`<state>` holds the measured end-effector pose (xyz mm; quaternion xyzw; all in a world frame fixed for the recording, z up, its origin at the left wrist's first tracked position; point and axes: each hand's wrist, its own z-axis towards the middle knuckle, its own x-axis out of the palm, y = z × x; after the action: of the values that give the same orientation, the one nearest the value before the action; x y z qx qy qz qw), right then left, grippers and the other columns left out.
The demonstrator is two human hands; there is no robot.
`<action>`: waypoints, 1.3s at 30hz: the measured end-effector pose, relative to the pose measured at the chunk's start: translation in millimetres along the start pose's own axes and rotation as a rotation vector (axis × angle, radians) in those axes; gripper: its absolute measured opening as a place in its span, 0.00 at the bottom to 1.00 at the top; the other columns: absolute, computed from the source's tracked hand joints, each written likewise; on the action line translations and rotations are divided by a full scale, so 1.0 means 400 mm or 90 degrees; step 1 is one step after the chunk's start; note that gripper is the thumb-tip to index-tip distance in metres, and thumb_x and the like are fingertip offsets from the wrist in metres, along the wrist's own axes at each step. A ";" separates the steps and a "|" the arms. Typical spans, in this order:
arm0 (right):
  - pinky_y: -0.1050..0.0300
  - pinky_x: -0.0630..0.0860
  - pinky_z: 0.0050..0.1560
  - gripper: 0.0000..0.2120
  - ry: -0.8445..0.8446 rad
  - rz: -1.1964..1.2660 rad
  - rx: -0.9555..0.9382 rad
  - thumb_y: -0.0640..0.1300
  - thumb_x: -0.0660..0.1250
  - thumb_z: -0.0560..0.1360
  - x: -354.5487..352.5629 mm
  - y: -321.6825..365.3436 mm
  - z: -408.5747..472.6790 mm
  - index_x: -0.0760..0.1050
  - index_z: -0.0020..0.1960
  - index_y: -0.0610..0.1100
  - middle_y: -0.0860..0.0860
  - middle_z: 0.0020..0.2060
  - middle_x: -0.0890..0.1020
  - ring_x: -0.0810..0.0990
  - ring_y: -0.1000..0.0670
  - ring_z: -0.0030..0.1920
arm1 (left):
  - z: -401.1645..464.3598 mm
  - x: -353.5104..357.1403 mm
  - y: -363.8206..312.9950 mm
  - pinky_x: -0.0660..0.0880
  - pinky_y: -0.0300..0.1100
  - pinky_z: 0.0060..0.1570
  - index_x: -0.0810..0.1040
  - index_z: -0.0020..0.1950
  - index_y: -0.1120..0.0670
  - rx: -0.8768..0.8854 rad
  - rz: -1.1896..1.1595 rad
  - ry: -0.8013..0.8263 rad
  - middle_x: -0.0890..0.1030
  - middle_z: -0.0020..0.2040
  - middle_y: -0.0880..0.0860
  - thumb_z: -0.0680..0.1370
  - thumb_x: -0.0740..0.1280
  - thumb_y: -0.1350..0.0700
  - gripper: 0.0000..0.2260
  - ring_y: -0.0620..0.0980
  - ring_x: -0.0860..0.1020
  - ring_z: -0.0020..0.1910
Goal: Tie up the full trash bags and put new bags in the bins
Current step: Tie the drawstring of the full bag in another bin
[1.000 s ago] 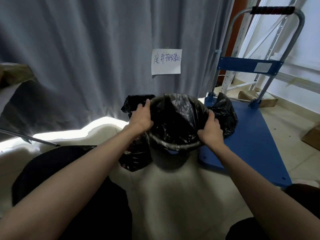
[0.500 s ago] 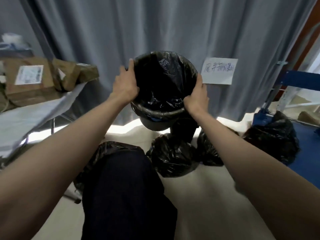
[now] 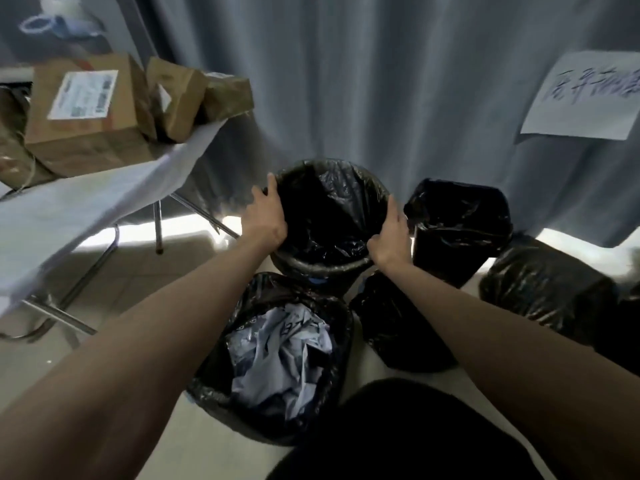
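Observation:
A round bin (image 3: 313, 271) lined with a fresh black bag (image 3: 329, 209) sits near the grey curtain. My left hand (image 3: 265, 216) grips its left rim and my right hand (image 3: 389, 233) grips its right rim. Nearer to me stands a second bin (image 3: 277, 358) whose black bag is open and full of crumpled grey-white waste. A square bin with a black bag (image 3: 457, 233) stands to the right. Tied black bags lie at the centre (image 3: 398, 327) and at the right (image 3: 547, 292).
A folding table (image 3: 86, 209) with a white cloth stands at the left, carrying cardboard parcels (image 3: 83, 112). A grey curtain (image 3: 381, 81) hangs behind, with a handwritten paper sign (image 3: 585, 98) on it. My dark-clothed knee (image 3: 398, 434) fills the lower foreground.
I have carried the lined bin from beside the blue cart leftward, lifted it up, and lowered it among the other bins by the table. Both hands stayed on its rim.

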<state>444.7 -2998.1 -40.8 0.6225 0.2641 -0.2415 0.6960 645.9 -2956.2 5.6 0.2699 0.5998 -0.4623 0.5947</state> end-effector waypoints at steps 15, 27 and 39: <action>0.47 0.69 0.67 0.29 0.200 -0.031 0.011 0.39 0.59 0.79 0.033 -0.048 0.054 0.56 0.78 0.45 0.39 0.65 0.74 0.72 0.39 0.66 | 0.088 0.137 0.024 0.67 0.55 0.67 0.56 0.77 0.55 -0.113 0.077 0.158 0.65 0.71 0.64 0.77 0.65 0.57 0.31 0.66 0.66 0.70; 0.48 0.74 0.62 0.15 0.146 -0.130 0.011 0.42 0.63 0.75 -0.291 -0.156 -0.002 0.75 0.61 0.46 0.44 0.60 0.78 0.76 0.42 0.59 | -0.014 -0.063 -0.409 0.72 0.51 0.65 0.72 0.69 0.56 0.215 0.198 0.236 0.74 0.68 0.56 0.78 0.65 0.48 0.22 0.58 0.73 0.66; 0.51 0.80 0.53 0.08 0.122 -0.105 0.068 0.43 0.62 0.77 -0.448 -0.318 -0.087 0.77 0.41 0.50 0.49 0.46 0.83 0.81 0.47 0.49 | -0.139 0.057 -0.523 0.73 0.49 0.62 0.74 0.66 0.58 0.325 0.284 0.269 0.76 0.65 0.57 0.77 0.66 0.56 0.17 0.57 0.75 0.64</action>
<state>224.7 -2976.1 -18.1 0.6551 0.3663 -0.2510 0.6113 433.9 -3001.9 24.9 0.6216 0.5017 -0.3902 0.4578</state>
